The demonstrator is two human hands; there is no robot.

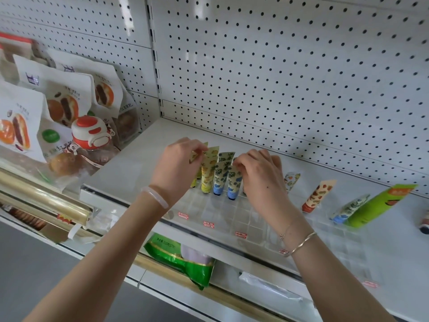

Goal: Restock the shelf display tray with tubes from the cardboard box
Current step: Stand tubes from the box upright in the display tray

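Left hand [178, 163] pinches flat crimped top of yellow tube [211, 153]; right hand [260, 175] pinches blue floral tube [232, 182] likewise. Both stand cap-down in clear gridded plastic tray [209, 206] beneath hands.

At centre frame the right hand [260, 175] covers part of the tray [232, 213]; what stands behind it cannot be told. A dark object [425, 223] is cut off at the right edge. Print on the red labels [208, 224] is too small to read.
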